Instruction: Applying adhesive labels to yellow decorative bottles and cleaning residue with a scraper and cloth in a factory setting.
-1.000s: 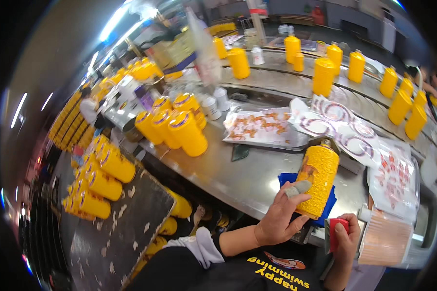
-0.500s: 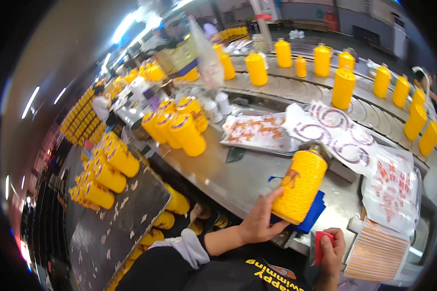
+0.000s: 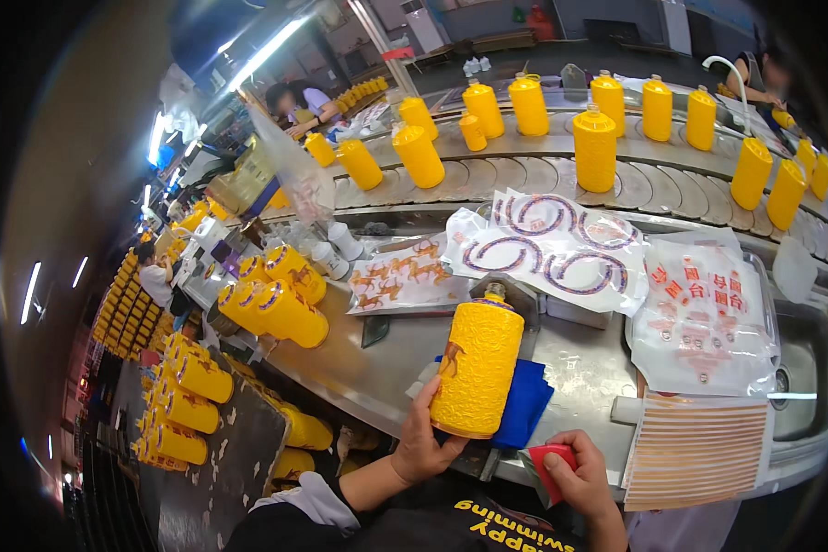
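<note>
My left hand (image 3: 423,443) is closed around the lower left side of a yellow textured bottle (image 3: 480,368). The bottle stands nearly upright, its neck pointing away from me, and a small brown figure decal shows on its left side. In my right hand (image 3: 581,474), below and right of the bottle, is a small flat scraper (image 3: 556,465) with a red face and a greyish edge. That thumb presses on the red part. A folded blue cloth (image 3: 530,405) lies on the steel bench (image 3: 575,354), partly behind the bottle.
Decal sheets with brown figures (image 3: 400,276), purple arcs (image 3: 552,253), red marks (image 3: 708,317) and gold stripes (image 3: 699,451) surround the bench. A sink (image 3: 800,368) is at right. Yellow bottles ride a conveyor (image 3: 524,175) beyond; others stand left (image 3: 290,313). Co-workers (image 3: 308,103) work farther off.
My view has swung to the right, so the scene has shifted left in the picture. The bottle now stands more upright in my left hand. My right hand still holds the scraper.
</note>
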